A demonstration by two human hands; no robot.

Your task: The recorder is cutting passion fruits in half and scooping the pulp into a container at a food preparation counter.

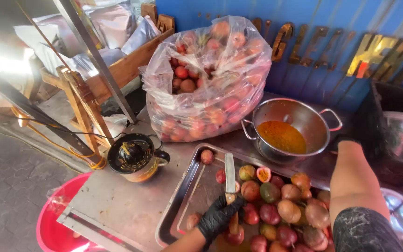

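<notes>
My left hand (219, 215), in a black glove, grips a knife by its wooden handle, the blade (230, 173) pointing away over a steel tray (181, 198). Several red, green and purple passion fruits (281, 211) lie heaped in the tray, with one halved fruit (263, 174) near the far edge. My right arm reaches forward, and its black-gloved hand (340, 140) rests beside a steel pot (304, 116) of orange pulp (281, 136), below the pot's right handle. The fingers of that hand are mostly hidden.
A big clear plastic bag of passion fruits (206, 79) stands behind the tray. A black-topped juicer (134, 157) sits on the steel counter at left, above a red basin (51, 225). A black crate (388, 100) with a plastic container stands right. Wooden frames (84, 99) lean at left.
</notes>
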